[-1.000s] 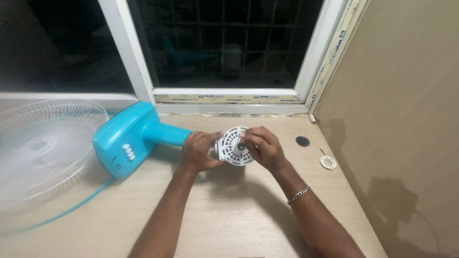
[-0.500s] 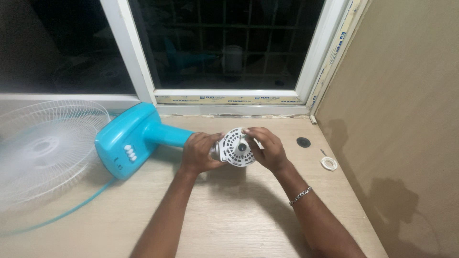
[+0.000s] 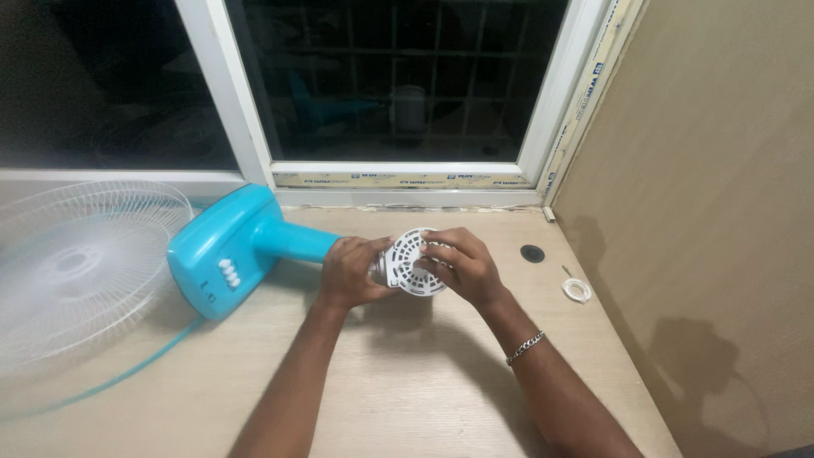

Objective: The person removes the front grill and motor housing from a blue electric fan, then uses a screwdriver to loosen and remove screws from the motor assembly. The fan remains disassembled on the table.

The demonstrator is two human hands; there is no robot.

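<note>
A turquoise fan base (image 3: pixel 222 252) with white buttons lies on its side on the wooden table, its stem reaching right toward my hands. My left hand (image 3: pixel 348 273) is wrapped around the motor end of that stem. My right hand (image 3: pixel 459 265) has its fingers pressed on the round white slotted motor cover (image 3: pixel 405 259) at the stem's end. The motor itself is mostly hidden by both hands.
A white wire fan guard (image 3: pixel 72 263) lies at the left edge. A turquoise cord (image 3: pixel 127 366) trails across the table (image 3: pixel 407 373). A small black disc (image 3: pixel 532 253), a white ring (image 3: pixel 577 291) and a screw sit at the right, near the beige wall. A window frame runs behind.
My right fingers have shifted across the face of the white cover, now covering its centre. My left hand and the fan base have stayed in place.
</note>
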